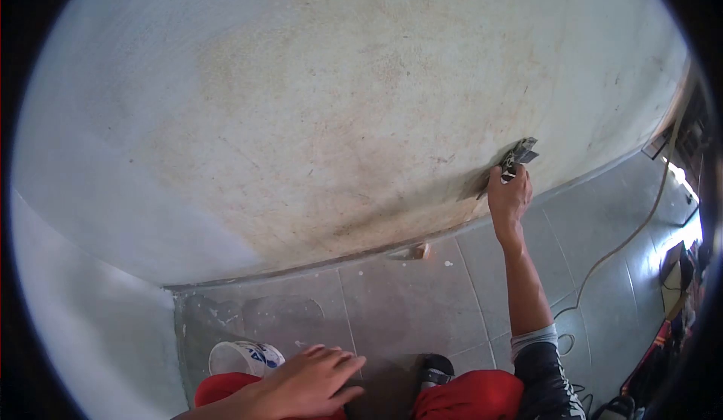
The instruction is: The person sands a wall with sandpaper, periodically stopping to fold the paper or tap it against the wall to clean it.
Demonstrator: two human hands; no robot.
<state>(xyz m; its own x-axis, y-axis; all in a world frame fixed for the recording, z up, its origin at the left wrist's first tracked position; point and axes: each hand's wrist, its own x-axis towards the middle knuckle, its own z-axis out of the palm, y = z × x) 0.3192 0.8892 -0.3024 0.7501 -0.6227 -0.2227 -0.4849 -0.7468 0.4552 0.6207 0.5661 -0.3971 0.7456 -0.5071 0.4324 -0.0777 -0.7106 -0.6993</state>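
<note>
My right hand (510, 198) is closed around a dark, narrow hand tool with metal, clip-like parts (520, 153), resembling a hand sander. It lies against the lower right part of the wall (361, 119). The grip is partly hidden by my fingers, and a long shadow falls left of it. My left hand (320, 378) hovers at the bottom, over my red-clothed leg, fingers stretched out and holding nothing. Just behind it is a white bucket (226, 358) with blue markings. The wall is patchy, white at the left and yellowish-brown with dark specks in the middle.
A small pale item with a brownish end (414, 252) lies on the grey tiled floor (407, 307) by the wall's base. A thin cable (629, 243) runs across the floor at right. Cluttered items (674, 299) stand along the right edge. A side wall (90, 315) meets this one at left.
</note>
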